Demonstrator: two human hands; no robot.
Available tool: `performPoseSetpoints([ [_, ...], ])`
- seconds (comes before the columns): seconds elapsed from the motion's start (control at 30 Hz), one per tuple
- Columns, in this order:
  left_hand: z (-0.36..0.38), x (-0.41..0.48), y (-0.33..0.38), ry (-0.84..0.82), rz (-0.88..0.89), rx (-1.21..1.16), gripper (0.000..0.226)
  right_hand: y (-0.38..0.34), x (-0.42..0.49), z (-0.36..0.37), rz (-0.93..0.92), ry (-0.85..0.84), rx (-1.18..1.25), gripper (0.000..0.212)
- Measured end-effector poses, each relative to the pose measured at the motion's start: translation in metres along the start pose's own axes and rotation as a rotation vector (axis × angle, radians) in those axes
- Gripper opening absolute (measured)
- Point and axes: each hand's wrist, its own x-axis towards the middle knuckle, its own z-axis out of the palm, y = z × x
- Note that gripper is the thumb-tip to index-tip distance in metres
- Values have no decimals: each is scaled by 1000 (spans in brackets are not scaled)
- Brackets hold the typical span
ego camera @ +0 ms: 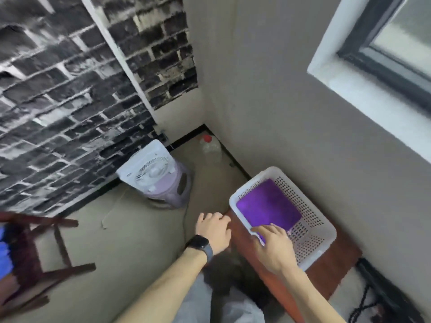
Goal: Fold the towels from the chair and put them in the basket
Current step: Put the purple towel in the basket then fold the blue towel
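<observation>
One purple towel (268,206) lies folded flat in the white basket (326,227), filling the end away from the person. The basket sits on the reddish-brown table (326,271), tucked against the wall under the window (396,43).

The right hand (272,243) reaches over the near rim, fingers stretched out fairly straight and lying on the near edge of the purple towel. A sliver of purple shows under the thumb side, and I cannot tell whether the thumb nips it.

The left hand (213,227), with a dark watch (200,244) on its wrist, is at the table's far corner just beside the basket. Its fingers are loosely curled downward and it holds nothing.

Far left, well apart from the basket, stands the dark wooden chair (58,241), blurred, with a blue cloth (4,252) on it at the picture's edge.

On the floor by the brick-patterned wall a white fan (149,169) stands on a pale purple stool (170,194). A clear bottle (211,148) with a red cap sits in the corner.
</observation>
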Motion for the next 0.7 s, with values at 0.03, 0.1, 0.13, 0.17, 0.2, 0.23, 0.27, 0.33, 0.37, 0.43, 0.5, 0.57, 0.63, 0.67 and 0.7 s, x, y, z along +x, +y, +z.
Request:
performPoseSetpoints([
  [0.03,-1,-16,-20,49,-71,-71,41,-19,-2,-3,-71,-2,-8,35],
  [0.1,0,-49,-58,136,-219,-202,39,-60,-4,-6,-218,24,-43,31],
  [0.13,0,-67,-77,180,-292,-262,38,-83,-4,-6,-299,49,-44,27],
  [0.17,-2,-85,-95,230,-357,-314,38,-106,-4,-6,-381,65,-40,24],
  [0.2,-3,-105,-113,277,-417,-355,39,-132,-5,-5,-460,59,-48,21],
  [0.23,-4,-126,-131,325,-473,-385,40,-160,-9,-3,-526,33,-75,19],
  [0.27,-4,-148,-149,373,-529,-413,41,-188,-14,1,-596,12,-110,19],
  [0.33,-1,-193,-185,462,-649,-473,43,-244,-27,15,-739,-16,-143,23],
  [0.37,2,-217,-203,503,-706,-494,43,-272,-36,25,-794,-46,-143,25],
  [0.43,11,-266,-237,581,-809,-525,43,-326,-57,47,-910,-116,-158,24],
  [0.5,22,-319,-273,638,-895,-547,43,-380,-82,74,-1035,-198,-185,25],
  [0.57,34,-374,-309,682,-989,-585,43,-431,-113,102,-1130,-267,-197,27],
  [0.63,46,-425,-342,756,-1081,-633,41,-477,-143,130,-1200,-313,-190,27],
  [0.67,53,-449,-356,794,-1120,-651,39,-498,-156,144,-1224,-335,-181,27],
  [0.7,59,-472,-369,823,-1155,-669,37,-517,-170,156,-1240,-361,-174,27],
])
